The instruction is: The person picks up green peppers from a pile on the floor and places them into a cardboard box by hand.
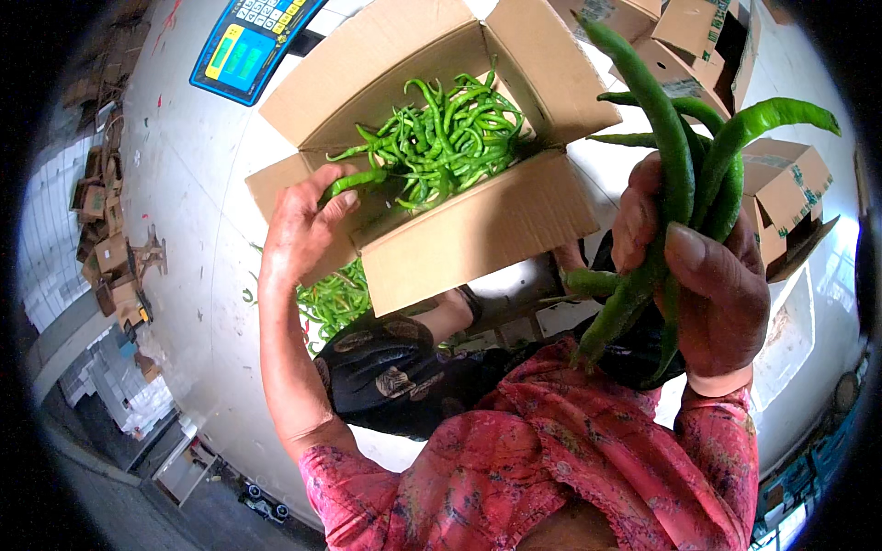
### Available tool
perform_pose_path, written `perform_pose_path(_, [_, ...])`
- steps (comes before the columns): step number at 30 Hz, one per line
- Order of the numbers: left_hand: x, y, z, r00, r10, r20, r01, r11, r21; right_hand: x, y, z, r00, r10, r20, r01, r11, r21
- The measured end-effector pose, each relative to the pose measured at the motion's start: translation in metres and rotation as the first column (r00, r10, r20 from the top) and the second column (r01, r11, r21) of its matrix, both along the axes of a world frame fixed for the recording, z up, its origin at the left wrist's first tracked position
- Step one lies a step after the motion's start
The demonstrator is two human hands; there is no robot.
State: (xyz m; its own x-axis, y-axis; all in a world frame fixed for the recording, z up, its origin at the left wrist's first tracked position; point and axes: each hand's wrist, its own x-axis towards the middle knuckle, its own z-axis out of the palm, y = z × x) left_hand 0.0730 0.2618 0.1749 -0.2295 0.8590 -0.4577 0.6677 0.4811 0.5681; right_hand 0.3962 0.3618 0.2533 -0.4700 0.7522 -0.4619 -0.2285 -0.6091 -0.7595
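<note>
An open cardboard box stands before me with a heap of long green chili peppers inside. Over the box's left corner, my left hand pinches a curved green chili pepper between thumb and fingers. My right hand, raised close to the camera at the right, is closed around a bunch of several green chili peppers whose ends stick out above and below the fist. More green peppers lie on the floor below the box, partly hidden by my left forearm and the box flap.
A blue digital scale panel is beyond the box at the upper left. Open cardboard boxes stand on the right, with others at the upper right. Stacked cartons line the far left. My bent legs are beneath the box.
</note>
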Motion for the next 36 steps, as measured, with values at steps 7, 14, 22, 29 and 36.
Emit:
perform_pose_path(7, [-0.010,-0.005,-0.007,0.979,-0.203,0.038,0.200,0.977,0.069,0.000,-0.001,-0.004,1.000,-0.005,-0.003,0.005,1.000,0.010])
perform_pose_path(14, [-0.026,-0.008,-0.045,0.855,-0.188,-0.483,0.210,0.978,-0.008,-0.001,-0.003,-0.004,0.999,-0.020,0.025,0.020,1.000,0.000])
perform_pose_path(22, [-0.020,0.023,-0.130,0.418,-0.520,-0.745,0.320,0.851,-0.416,-0.004,-0.002,0.002,0.998,0.009,0.064,-0.010,1.000,0.010])
perform_pose_path(29, [-0.014,0.020,-0.095,0.851,-0.216,-0.479,0.303,0.946,0.113,0.003,0.002,-0.004,0.998,0.017,-0.058,-0.020,0.999,-0.044])
perform_pose_path(36, [0.050,0.013,0.024,0.997,-0.072,-0.034,0.079,0.955,0.286,-0.003,0.004,-0.023,0.970,0.214,-0.115,-0.216,0.976,-0.009])
